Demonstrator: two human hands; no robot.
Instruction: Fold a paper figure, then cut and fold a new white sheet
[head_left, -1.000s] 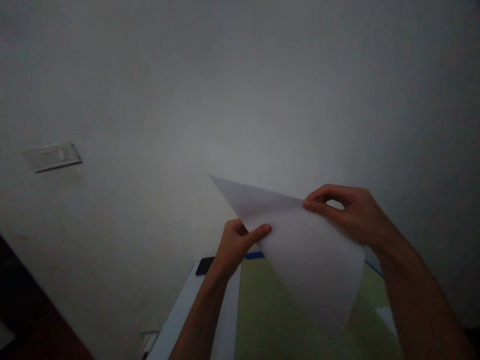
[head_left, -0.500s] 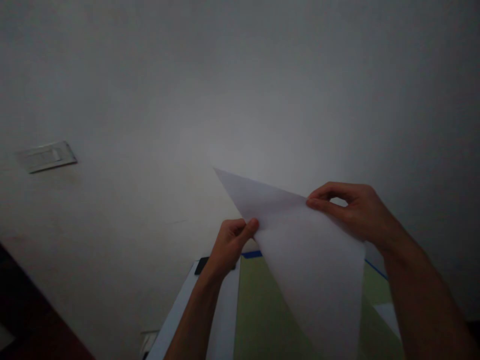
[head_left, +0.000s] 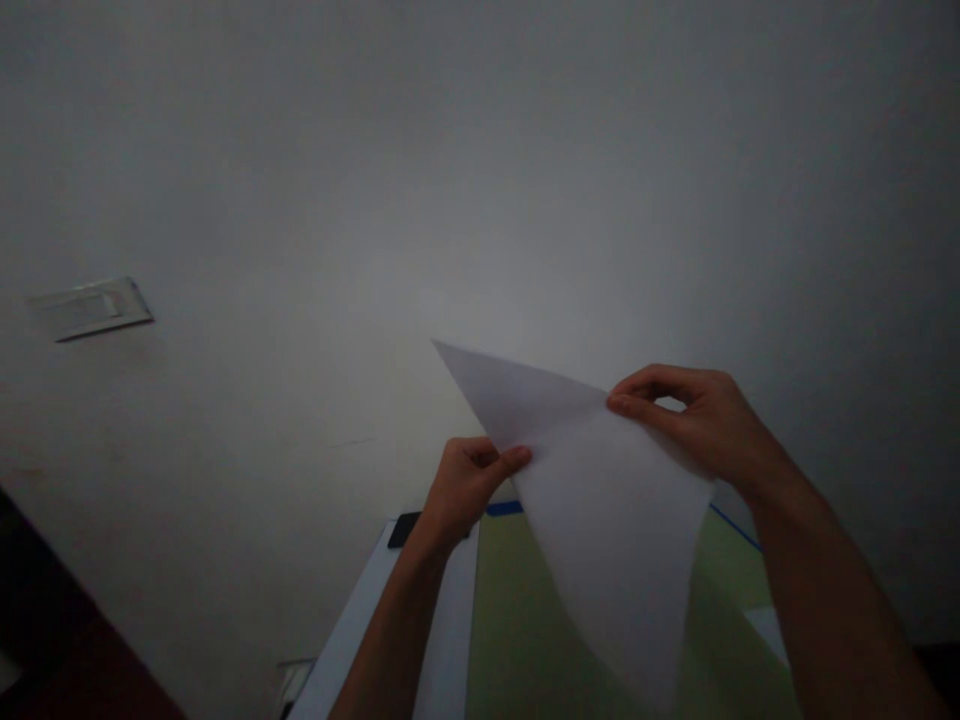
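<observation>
Nearest, the two forearms rise from the bottom edge, and both hands hold one white sheet of paper [head_left: 600, 520] up in the air, clear of the tabletop [head_left: 442, 620]. The left hand [head_left: 465, 485] is closed in a pinch on the sheet's left edge, with the thumb [head_left: 514, 460] lying flat on the near face. The right hand [head_left: 701, 425] pinches the upper edge between fingertip and thumb, the other fingers arched loosely above. Between the two grips a pointed corner juts up and to the left, and the rest of the sheet curves down and hangs loose. Whether it is doubled over there I cannot tell.

As I judge it, the sheet is being lined up in mid-air, and that goes best with light pinches close to the edges. The two edges should be matched at the point before any pressing. The hanging part needs watching so that it does not buckle, and a firm surface would give a cleaner line than the air does.

Below the paper lies a green mat [head_left: 517, 620] on the pale tabletop, with a strip of blue tape [head_left: 504, 508] at its far edge and a small black object [head_left: 405, 528] just beside it. Beyond stands a dim grey wall [head_left: 480, 200] with a switch plate [head_left: 90, 308] well off to the left.
</observation>
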